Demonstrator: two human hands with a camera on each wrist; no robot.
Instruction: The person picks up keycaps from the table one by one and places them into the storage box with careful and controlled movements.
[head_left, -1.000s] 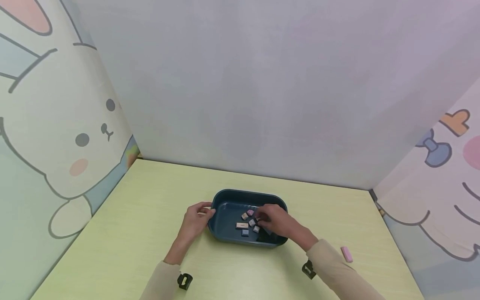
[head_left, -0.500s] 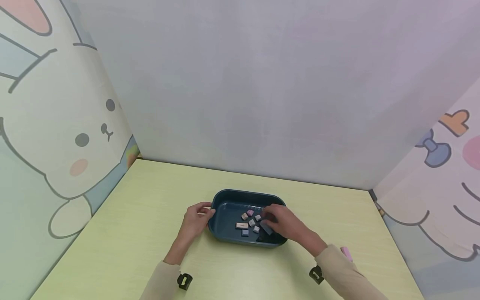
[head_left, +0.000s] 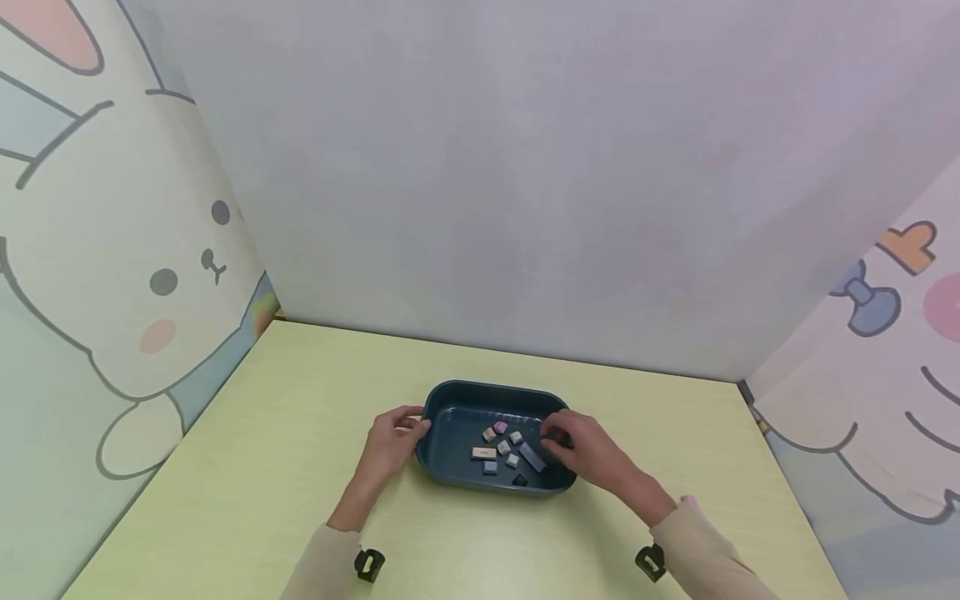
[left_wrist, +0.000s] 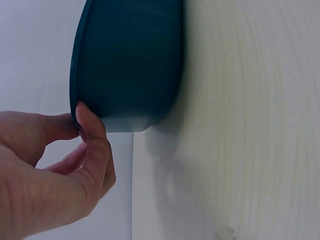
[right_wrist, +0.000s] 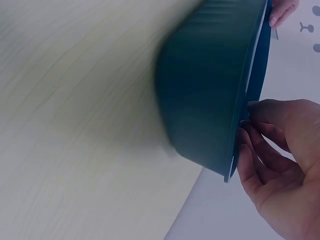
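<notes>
A dark teal oblong tub [head_left: 448, 479] sits on the table. My left hand [head_left: 392, 437] pinches its left rim between thumb and fingers, also plain in the left wrist view. My right hand [head_left: 588, 450] hovers at the tub's right end, fingers loosely curled, with nothing showing between them. In the right wrist view its fingertips overlap the rim. Inside the tub lie a grey-blue bar [head_left: 532, 457] just left of my right fingers, a cream bar [head_left: 483, 453], a pink piece [head_left: 500, 427], a light-blue block [head_left: 490, 467], a small black piece [head_left: 520, 480] and several little pale cubes [head_left: 503, 447].
On the pale yellow table [head_left: 300, 467], a pink bar [head_left: 690, 501] lies to the right, mostly hidden behind my right sleeve [head_left: 705, 550]. A plain pale wall [head_left: 487, 208] stands behind the table. Cartoon-printed walls flank both sides.
My right hand has drawn back rightward across the tub, uncovering a pale cube and the grey-blue bar. My right sleeve now covers more of the pink bar. The left hand keeps its place.
</notes>
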